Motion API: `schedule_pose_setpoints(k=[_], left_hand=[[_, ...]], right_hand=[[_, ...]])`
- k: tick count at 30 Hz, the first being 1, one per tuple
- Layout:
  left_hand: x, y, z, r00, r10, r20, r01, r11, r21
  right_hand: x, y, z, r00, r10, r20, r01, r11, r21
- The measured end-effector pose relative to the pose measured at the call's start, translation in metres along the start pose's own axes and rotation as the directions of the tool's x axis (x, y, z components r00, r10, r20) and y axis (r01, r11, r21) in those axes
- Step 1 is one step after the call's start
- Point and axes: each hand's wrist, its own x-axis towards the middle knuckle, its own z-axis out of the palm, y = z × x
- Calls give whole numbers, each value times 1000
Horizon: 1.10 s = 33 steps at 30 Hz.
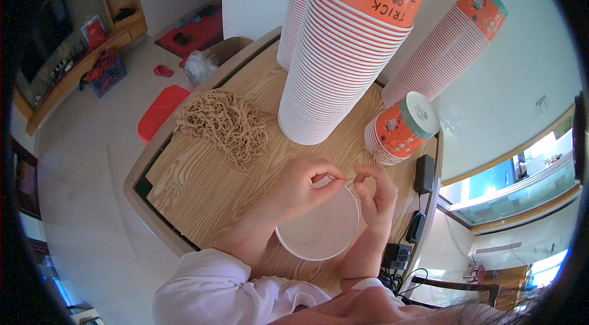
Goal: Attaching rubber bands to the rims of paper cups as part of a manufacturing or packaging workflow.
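My left hand [305,185] and my right hand [376,193] meet above a white paper bucket [318,227], each closed in a pinch. A thin piece of twine [350,179] runs between the fingertips; its ends are hidden in the fingers. The bucket stands upright on the table, its mouth facing up, and its inside looks plain white. Left of the hands lies a tangled heap of tan twine [224,126].
A tall stack of nested orange-and-white paper buckets [343,61] rises beyond my hands. Another tall stack [445,49] and a short stack [402,129] stand to the right. Black power adapters [424,173] with cables line the right edge of the wood-grain table [184,190].
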Motion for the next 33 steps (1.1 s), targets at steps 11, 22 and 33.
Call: schedule_pose_setpoints(k=[11,22,33], left_hand=[[0,-4,-5,995,-57,77,68,986,-150],[0,-5,-5,999,-5,33,7,998,-64],[1,-12,-14,997,-43,-65,52,988,147]], right_hand=[[4,-2,1,931,-365,-27,363,930,-59],[3,0,2,967,-253,26,255,961,-108],[7,22,1,962,62,267,27,948,-317]])
